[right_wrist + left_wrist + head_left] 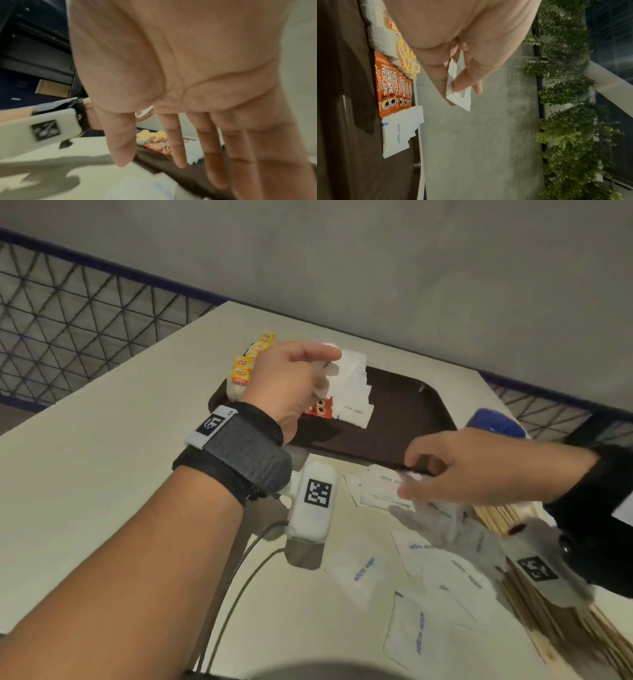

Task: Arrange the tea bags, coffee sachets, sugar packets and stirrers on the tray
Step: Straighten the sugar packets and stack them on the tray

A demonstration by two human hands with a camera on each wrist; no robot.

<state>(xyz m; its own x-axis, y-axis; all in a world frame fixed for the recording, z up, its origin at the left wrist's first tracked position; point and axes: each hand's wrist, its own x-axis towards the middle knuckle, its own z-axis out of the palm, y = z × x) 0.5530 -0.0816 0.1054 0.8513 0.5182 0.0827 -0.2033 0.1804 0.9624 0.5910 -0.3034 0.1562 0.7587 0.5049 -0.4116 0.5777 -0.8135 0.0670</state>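
While pinching a white sugar packet (458,94) between thumb and fingertips (462,82), left hand (291,381) raised above the far left part of the dark brown tray (404,419), palm down, wrist bent, forearm stretched forward from the near left, a grey strap with a marker tag around the wrist. Just under those fingers: a row of overlapped white sugar packets (397,135) lying flat on the tray, touching a row of orange Nescafe coffee sachets (385,86) beside it. Beyond the sachets, farther out from the fingers, yellow-tagged Lipton tea bags (407,59) in a cluster at the tray's end.

Fingers (178,146) of the right hand (479,467) straight and spread, pointing down, gripping nothing, tips at or just above a small pile of sugar packets (383,484) on the pale table (102,440), just beside the tray's near edge; contact not clear through the blur. Right forearm entering from the right, wrist in a black strap. Nearer than those fingers, loose sugar packets (411,611) scattered on the table; off to their right, wooden stirrers (500,515) in a bundle, partly under the wrist.
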